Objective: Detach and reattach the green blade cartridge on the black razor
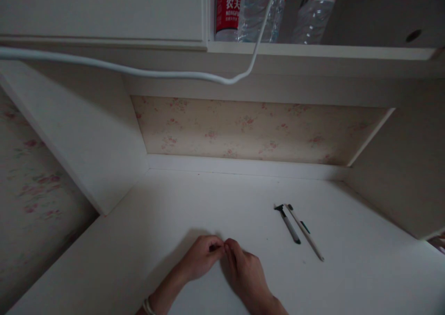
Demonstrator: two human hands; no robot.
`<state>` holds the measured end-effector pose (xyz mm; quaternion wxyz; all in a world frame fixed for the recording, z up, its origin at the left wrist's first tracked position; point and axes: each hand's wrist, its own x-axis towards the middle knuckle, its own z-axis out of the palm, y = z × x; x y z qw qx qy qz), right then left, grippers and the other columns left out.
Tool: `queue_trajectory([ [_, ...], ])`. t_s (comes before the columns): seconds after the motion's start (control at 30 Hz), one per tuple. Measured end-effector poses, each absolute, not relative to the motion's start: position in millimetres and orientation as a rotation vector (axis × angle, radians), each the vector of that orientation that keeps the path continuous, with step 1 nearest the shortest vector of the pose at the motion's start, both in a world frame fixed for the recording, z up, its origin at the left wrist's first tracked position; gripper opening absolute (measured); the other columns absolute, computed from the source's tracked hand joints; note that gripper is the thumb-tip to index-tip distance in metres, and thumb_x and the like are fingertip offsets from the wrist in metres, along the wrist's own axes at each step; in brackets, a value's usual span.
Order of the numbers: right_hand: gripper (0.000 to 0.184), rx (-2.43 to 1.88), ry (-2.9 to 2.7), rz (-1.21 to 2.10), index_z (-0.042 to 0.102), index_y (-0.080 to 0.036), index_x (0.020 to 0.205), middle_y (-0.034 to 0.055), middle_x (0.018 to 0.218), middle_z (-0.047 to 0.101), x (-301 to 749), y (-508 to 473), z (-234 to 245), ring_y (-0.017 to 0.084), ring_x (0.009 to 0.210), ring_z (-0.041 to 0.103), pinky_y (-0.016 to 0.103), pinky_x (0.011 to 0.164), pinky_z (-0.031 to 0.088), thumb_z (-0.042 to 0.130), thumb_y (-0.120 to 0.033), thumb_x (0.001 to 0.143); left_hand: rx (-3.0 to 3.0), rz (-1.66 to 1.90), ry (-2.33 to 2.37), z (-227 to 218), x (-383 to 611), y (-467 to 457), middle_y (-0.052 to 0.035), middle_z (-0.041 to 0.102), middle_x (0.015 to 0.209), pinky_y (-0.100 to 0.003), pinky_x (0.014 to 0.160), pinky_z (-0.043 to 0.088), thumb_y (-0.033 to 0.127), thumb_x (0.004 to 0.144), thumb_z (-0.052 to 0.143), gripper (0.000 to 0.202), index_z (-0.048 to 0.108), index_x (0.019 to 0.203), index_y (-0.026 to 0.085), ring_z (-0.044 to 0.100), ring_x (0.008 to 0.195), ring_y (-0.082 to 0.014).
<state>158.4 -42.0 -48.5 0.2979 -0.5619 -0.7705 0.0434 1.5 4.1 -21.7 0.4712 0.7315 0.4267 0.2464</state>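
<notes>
Above the white desktop, near its front middle, my two hands meet at the fingertips. My left hand is closed in a pinch, thumb against the fingers, with a bracelet on the wrist. My right hand pinches too, its fingertips touching those of the left. Whatever lies between the fingertips, if anything, is too small or hidden to make out. To the right of my hands lie a grey-handled razor-like tool with a black head and, beside it, a long thin white stick resembling a pencil.
A small dark green piece lies against the stick. Overhead, a white cable hangs across a shelf holding plastic water bottles. Side panels and floral wallpaper enclose the desk.
</notes>
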Motion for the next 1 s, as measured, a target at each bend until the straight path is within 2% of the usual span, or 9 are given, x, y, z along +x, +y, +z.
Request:
queue_trajectory([
  [0.3, 0.027, -1.497, -2.092, 0.19, 0.053, -0.019, 0.103, 0.0015, 0.063, 0.069, 159.1, -43.4, -43.9, 0.018, 0.052, 0.066, 0.023, 0.045, 0.035, 0.027, -0.024, 0.097, 1.78, 0.619, 1.02, -24.6, 2.3, 4.2, -0.0001, 0.062, 0.07, -0.022, 0.062, 0.036, 0.026, 0.081, 0.051, 0.021, 0.068, 0.078, 0.014, 0.051, 0.068, -0.013],
  [0.6, 0.027, -1.57, -2.129, 0.248, 0.05, -0.018, 0.114, 0.0028, 0.069, 0.071, 159.1, -43.1, -43.6, 0.02, 0.058, 0.068, 0.023, 0.048, 0.037, 0.034, -0.016, 0.092, 1.782, 0.653, 0.983, -25.5, 2.4, 6.3, -0.0006, 0.061, 0.073, -0.022, 0.063, 0.037, 0.032, 0.085, 0.05, 0.026, 0.067, 0.081, 0.014, 0.05, 0.07, -0.0131],
  [1.0, 0.029, -1.595, -2.138, 0.284, 0.05, -0.019, 0.114, 0.003, 0.071, 0.071, 160.2, -42.6, -43.9, 0.02, 0.06, 0.069, 0.024, 0.05, 0.037, 0.035, -0.013, 0.09, 1.787, 0.617, 0.998, -25.3, 1.6, 4.2, -0.0007, 0.062, 0.073, -0.022, 0.063, 0.036, 0.031, 0.085, 0.051, 0.025, 0.068, 0.082, 0.013, 0.05, 0.07, -0.0128],
])
